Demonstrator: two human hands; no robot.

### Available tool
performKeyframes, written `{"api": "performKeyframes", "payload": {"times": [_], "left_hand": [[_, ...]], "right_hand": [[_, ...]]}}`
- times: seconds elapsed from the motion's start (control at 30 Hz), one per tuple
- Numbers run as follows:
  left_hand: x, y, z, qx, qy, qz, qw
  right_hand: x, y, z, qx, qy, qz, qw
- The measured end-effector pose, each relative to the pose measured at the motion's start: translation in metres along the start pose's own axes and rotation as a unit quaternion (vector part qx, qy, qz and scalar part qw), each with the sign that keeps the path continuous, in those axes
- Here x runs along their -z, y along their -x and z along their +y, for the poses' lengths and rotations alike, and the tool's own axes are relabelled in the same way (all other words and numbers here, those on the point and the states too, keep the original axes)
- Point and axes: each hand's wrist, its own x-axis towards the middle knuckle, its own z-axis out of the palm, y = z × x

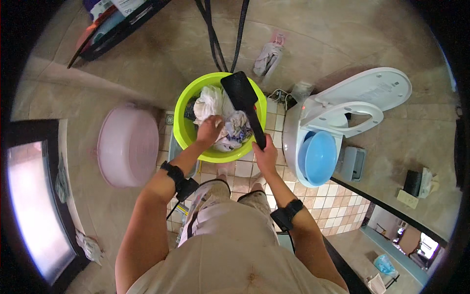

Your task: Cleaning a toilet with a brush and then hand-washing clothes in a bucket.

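In the head view a yellow-green plastic basin point(179, 123) holds crumpled laundry: white cloth point(209, 103) at the left and patterned cloth point(237, 128) at the lower right. My left hand point(210, 129) reaches over the basin's near left part, its fingers bent at the cloth; whether it grips any is unclear. My right hand point(266, 154) is closed around the handle of a black shower head point(240, 92), just outside the basin's near right rim. The shower head's broad end lies above the cloth and hides part of it.
A large pink tub point(128, 147) stands on its side against the left wall. To the right is a toilet point(293, 143) with raised lid and seat, a blue basin point(318, 158) on its bowl. Black hoses point(216, 40) hang behind the green basin. Tiled floor point(244, 169) shows around my feet.
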Motion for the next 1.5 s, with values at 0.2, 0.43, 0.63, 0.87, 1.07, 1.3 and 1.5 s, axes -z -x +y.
{"api": "performKeyframes", "payload": {"times": [0.2, 0.43, 0.63, 0.87, 1.07, 1.3, 1.5], "left_hand": [[-0.004, -0.076, -0.050, -0.022, -0.278, 0.015, 0.960], [-0.030, -0.086, -0.081, -0.084, -0.234, -0.078, 0.965], [0.000, -0.029, -0.073, -0.152, -0.280, -0.210, 0.924], [-0.006, -0.017, -0.065, -0.180, -0.390, -0.137, 0.893], [-0.039, -0.045, -0.081, -0.097, -0.387, -0.208, 0.893], [-0.075, -0.070, -0.121, -0.054, -0.459, -0.274, 0.843], [-0.071, -0.086, -0.091, -0.040, -0.475, -0.353, 0.805]], "right_hand": [[-0.027, 0.005, 0.054, 0.015, -0.039, 0.029, 0.999], [-0.054, -0.008, 0.074, -0.005, -0.038, 0.068, 0.997], [-0.068, -0.037, 0.092, -0.024, -0.034, 0.061, 0.997], [-0.100, -0.043, 0.109, -0.020, -0.044, 0.050, 0.998], [-0.106, -0.043, 0.095, -0.004, 0.025, 0.078, 0.997], [-0.106, -0.047, 0.079, -0.068, 0.047, 0.046, 0.995], [-0.108, -0.048, 0.075, -0.100, 0.112, 0.058, 0.987]]}}
